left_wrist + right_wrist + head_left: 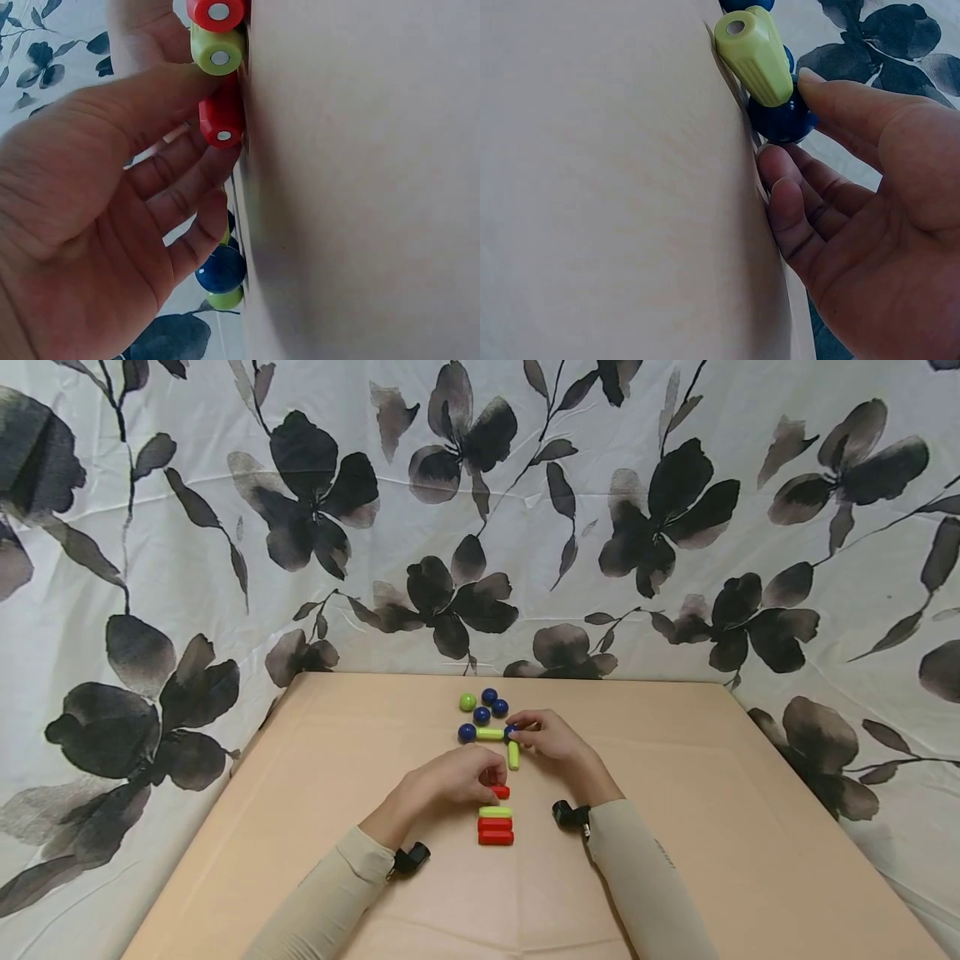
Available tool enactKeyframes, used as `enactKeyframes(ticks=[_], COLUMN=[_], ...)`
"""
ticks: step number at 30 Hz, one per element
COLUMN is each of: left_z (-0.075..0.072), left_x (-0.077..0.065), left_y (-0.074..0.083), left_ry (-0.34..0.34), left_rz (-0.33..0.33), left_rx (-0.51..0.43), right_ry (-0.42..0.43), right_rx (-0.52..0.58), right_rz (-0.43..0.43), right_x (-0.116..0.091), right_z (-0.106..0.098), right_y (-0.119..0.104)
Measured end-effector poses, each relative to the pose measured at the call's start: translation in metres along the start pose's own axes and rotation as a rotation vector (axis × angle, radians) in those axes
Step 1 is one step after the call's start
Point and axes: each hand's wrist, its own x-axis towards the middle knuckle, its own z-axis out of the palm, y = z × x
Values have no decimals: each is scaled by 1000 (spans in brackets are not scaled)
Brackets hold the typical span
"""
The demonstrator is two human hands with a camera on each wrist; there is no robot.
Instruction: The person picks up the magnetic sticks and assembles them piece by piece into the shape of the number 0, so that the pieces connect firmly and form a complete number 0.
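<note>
My left hand (457, 774) pinches a red magnetic rod (501, 792) between thumb and fingers, low over the table; its round silver end shows in the left wrist view. With thumb and fingertips my right hand (557, 745) holds a dark blue ball (780, 121). From that ball one yellow-green rod (491, 734) runs left to another blue ball (467, 732). A second yellow-green rod (513, 757) points from it toward the person. Just nearer than the left hand, a yellow-green rod (495, 812) lies beside two red rods (496, 837) in a stacked row.
Behind the joined pieces sit several loose blue balls (490, 696) and one green ball (467, 702). The tan table (360, 727) ends at a white floral cloth (555, 552) hanging behind it. Dark wrist cameras (410, 858) stick out from both sleeves.
</note>
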Motion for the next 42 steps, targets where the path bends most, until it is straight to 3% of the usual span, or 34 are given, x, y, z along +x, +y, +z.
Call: enactKeyframes(ticks=[7,11,16,20,27,37,42], left_z=[3,3,1,-10,-26,-32,-32], left_x=[2,1,-1,-4,-10,-20,-24], left_y=[-1,-1,-8,-14,-23,-42,-47], left_ry=[26,41,116,156,164,81,95], left_rz=[-35,-36,-11,32,-1,-47,-94], left_rx=[78,65,-77,-202,-367,-451,-496], right_ry=[5,3,-2,-1,-1,0,-3], right_rx=[-20,-25,-16,0,-2,30,37], right_rz=[1,-14,-25,-22,-4,2,-11], right_x=[0,0,1,2,0,2,3], right_z=[-1,-1,0,0,-1,0,1], right_y=[-2,-1,2,4,1,3,5])
